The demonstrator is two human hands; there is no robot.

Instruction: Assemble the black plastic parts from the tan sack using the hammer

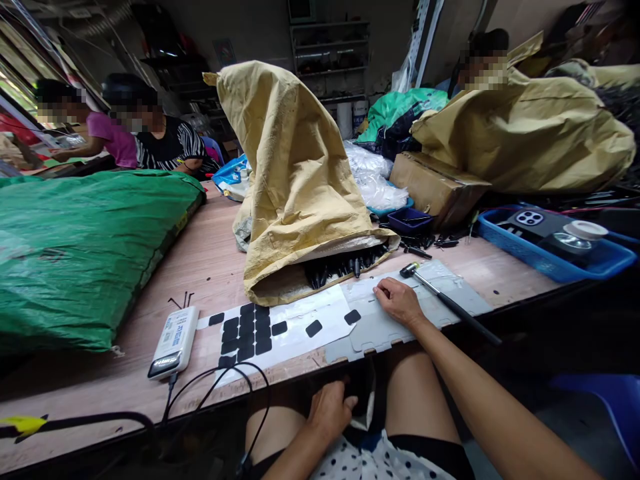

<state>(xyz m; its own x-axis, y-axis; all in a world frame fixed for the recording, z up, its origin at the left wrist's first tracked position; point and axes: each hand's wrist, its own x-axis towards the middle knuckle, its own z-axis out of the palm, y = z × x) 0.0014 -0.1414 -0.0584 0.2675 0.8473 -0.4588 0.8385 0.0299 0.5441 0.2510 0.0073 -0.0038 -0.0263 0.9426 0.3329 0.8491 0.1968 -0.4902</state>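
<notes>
My right hand (400,301) rests on a grey board (450,283) at the table's front edge, its fingers curled together; anything in them is hidden. Just beyond it, a small hammer (443,297) with a black handle lies across the board. My left hand (331,410) is over my lap, below the table edge, fingers bent in and what they grip unclear. Left of my right hand, a white sheet (295,340) carries rows of rounded black squares (246,333). Behind the sheet, a tan sack (300,180) lies with its mouth towards me, showing many slim black pieces (345,265).
A white power bank (175,342) with black cables stands left of the sheet. A large green sack (85,247) covers the left side. On the right are a blue tray (550,253) holding a phone and a cardboard box (435,187). Other people sit behind.
</notes>
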